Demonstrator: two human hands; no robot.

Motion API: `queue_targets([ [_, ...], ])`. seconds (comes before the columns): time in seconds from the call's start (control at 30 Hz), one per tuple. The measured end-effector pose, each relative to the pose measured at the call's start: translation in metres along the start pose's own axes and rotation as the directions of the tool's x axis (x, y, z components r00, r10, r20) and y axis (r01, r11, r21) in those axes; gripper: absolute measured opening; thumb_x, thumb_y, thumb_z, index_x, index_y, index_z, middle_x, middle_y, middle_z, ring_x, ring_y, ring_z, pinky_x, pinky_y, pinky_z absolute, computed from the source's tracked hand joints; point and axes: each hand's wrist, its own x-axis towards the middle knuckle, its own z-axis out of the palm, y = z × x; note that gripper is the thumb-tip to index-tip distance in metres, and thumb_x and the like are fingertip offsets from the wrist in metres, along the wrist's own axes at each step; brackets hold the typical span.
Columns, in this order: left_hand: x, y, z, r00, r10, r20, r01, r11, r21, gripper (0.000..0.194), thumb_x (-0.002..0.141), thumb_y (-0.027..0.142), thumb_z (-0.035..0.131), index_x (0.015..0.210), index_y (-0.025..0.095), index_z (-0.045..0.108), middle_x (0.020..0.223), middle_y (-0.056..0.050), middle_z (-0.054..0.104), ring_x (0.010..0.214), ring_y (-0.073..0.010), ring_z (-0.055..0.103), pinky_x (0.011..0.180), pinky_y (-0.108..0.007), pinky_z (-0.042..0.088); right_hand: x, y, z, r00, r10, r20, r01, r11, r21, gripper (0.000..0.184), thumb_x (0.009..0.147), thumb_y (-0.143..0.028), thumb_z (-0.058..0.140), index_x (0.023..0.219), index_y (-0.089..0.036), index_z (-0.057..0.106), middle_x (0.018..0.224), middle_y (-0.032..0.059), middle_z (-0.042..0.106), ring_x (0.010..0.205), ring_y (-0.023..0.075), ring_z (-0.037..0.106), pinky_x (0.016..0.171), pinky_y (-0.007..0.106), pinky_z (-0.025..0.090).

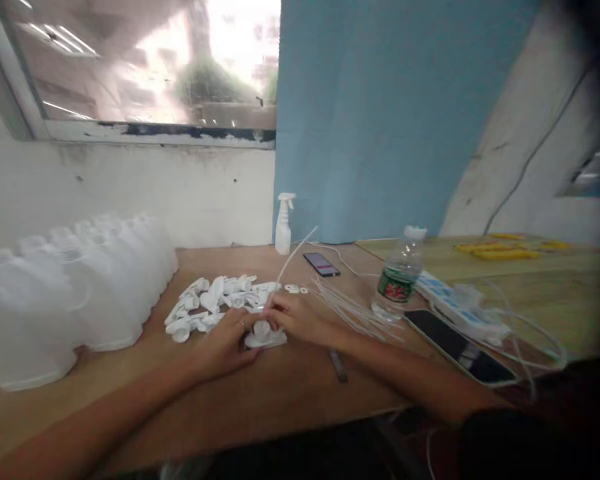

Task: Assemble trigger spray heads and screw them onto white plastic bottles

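My left hand (230, 343) is closed around a white trigger spray head (264, 336), held low over the wooden table. Pinched in the fingers of my right hand (300, 320) is a thin clear plastic tube (293, 257), which slants up and to the right. Its lower end meets the spray head between my hands; the fingers hide the exact joint. Just beyond my left hand lies a pile of white spray heads (213, 300). A few small white rings (296, 289) lie past my right hand, and a loose bundle of tubes (355, 310) lies to its right.
Many white plastic bottles (105, 287) stand in rows at left. An assembled spray bottle (283, 227) stands by the wall, near a phone (321, 264). At right are a water bottle (399, 277), a larger phone (460, 347) and a power strip (463, 310) with cables.
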Motion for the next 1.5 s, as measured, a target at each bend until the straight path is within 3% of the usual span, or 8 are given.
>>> queue_targets([
  [0.43, 0.004, 0.002, -0.002, 0.999, 0.037, -0.02, -0.036, 0.999, 0.013, 0.055, 0.082, 0.023, 0.064, 0.134, 0.023, 0.047, 0.101, -0.007, 0.059, 0.095, -0.0242, 0.051, 0.087, -0.04, 0.042, -0.002, -0.004, -0.005, 0.999, -0.045, 0.017, 0.047, 0.988, -0.148, 0.016, 0.087, -0.018, 0.06, 0.072, -0.02, 0.055, 0.063, -0.0029, 0.056, 0.06, 0.0136, 0.053, 0.057, 0.024, 0.04],
  [1.23, 0.005, -0.004, -0.001, 0.994, 0.102, -0.044, -0.1, 0.995, 0.027, 0.059, 0.085, 0.029, 0.066, 0.139, 0.024, 0.043, 0.1, -0.006, 0.06, 0.094, -0.0226, 0.051, 0.085, -0.038, 0.042, -0.004, -0.003, -0.006, 0.996, -0.078, 0.033, 0.084, 0.964, -0.252, 0.016, 0.09, -0.016, 0.052, 0.074, -0.021, 0.052, 0.063, -0.0021, 0.058, 0.06, 0.0149, 0.054, 0.059, 0.025, 0.04],
  [1.5, 0.005, 0.0, -0.003, 0.994, 0.098, -0.042, -0.097, 0.995, 0.028, 0.052, 0.084, 0.03, 0.066, 0.133, 0.024, 0.05, 0.095, -0.005, 0.061, 0.09, -0.0218, 0.052, 0.081, -0.036, 0.043, -0.005, -0.002, -0.004, 0.996, -0.086, 0.038, 0.093, 0.953, -0.289, 0.015, 0.09, -0.021, 0.057, 0.076, -0.02, 0.054, 0.066, -0.0012, 0.059, 0.06, 0.0142, 0.053, 0.057, 0.025, 0.04],
])
